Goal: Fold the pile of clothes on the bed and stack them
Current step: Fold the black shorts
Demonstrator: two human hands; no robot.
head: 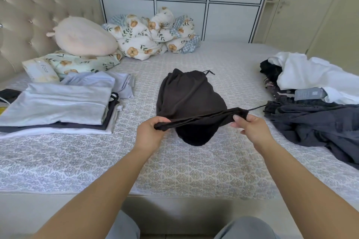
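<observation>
Both hands, the left hand and right hand, pinch the near edge of a black garment lying mid-bed. A folded stack sits at 10 o'clock, the unfolded pile at 2 o'clock.

Dark grey garment cut by right edge.

One word reads clearly — "Face", printed on the pale tissue pack; the grey tag carries print too small to read
</observation>
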